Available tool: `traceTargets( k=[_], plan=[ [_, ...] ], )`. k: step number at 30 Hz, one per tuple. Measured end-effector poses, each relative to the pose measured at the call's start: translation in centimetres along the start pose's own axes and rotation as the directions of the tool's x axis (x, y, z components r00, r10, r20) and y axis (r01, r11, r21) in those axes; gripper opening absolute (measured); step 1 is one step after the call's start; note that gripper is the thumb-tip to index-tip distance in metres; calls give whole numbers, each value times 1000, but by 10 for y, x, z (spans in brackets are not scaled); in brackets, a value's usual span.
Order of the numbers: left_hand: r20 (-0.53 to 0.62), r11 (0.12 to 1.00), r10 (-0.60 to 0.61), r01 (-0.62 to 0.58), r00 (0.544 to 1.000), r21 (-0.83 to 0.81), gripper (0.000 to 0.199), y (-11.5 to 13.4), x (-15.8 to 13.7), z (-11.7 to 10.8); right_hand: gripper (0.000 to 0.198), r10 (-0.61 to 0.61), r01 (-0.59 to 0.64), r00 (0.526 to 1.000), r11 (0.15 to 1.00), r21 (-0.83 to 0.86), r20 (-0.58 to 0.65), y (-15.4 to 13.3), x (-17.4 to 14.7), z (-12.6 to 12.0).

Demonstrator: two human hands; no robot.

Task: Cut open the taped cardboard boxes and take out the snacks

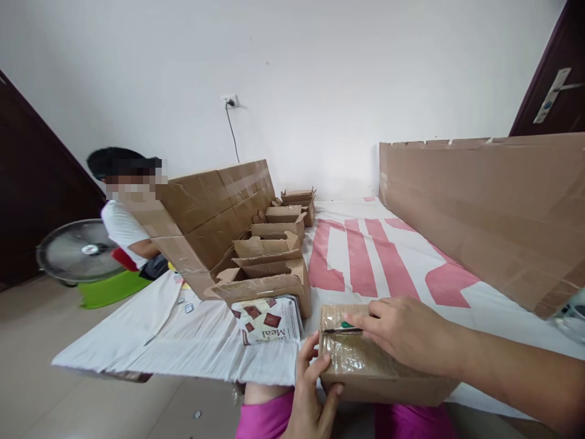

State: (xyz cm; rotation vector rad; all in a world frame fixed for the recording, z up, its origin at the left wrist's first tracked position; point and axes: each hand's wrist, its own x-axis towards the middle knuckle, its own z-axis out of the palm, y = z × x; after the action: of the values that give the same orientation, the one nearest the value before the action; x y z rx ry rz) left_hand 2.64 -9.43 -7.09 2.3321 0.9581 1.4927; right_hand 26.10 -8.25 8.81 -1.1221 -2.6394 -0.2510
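A taped cardboard box (pixel 388 387) lies at the table's near edge, with shiny clear tape across its top. My left hand (pixel 313 390) grips its left end, fingers against the side and thumb at the near corner. Over the top, my right hand (pixel 406 332) is closed on a small cutter (pixel 345 328) with a green part and a thin dark edge, lying along the taped surface. Its handle is mostly hidden by my fingers. Just left of the box sits a white packet (pixel 267 320) printed with brown squares and the word "Meal".
Several open cardboard boxes (pixel 269 283) stand in a row beside a tall cardboard partition (pixel 214 213). Another cardboard panel (pixel 484 207) borders the right. A white cloth with red print (pixel 333 244) covers the table. At left, a person (pixel 125 213) sits near a fan (pixel 75 250).
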Motion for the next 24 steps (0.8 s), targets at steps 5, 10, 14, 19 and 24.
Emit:
traceTargets(
  k=[5, 10, 14, 19, 24],
  plan=[
    [15, 1000, -3, 3, 1000, -9, 50, -1, 0, 0, 38, 17, -17, 1000, 1000, -5, 8, 2, -6, -3],
    [-43, 997, -47, 44, 998, -65, 44, 3, 0, 5, 36, 63, -39, 986, 987, -153, 155, 15, -30, -20],
    [-63, 995, -57, 51, 996, -81, 41, 5, 0, 7, 34, 91, -38, 969, 974, -222, 232, 19, -43, -42],
    [-83, 997, -53, 48, 995, -53, 37, 3, 1, 7, 37, 113, -53, 965, 968, -245, 238, 21, -55, -57],
    [-89, 999, -34, 31, 995, -36, 37, 3, 3, 10, 34, 142, -78, 964, 959, -273, 224, 25, -66, -66]
  ],
)
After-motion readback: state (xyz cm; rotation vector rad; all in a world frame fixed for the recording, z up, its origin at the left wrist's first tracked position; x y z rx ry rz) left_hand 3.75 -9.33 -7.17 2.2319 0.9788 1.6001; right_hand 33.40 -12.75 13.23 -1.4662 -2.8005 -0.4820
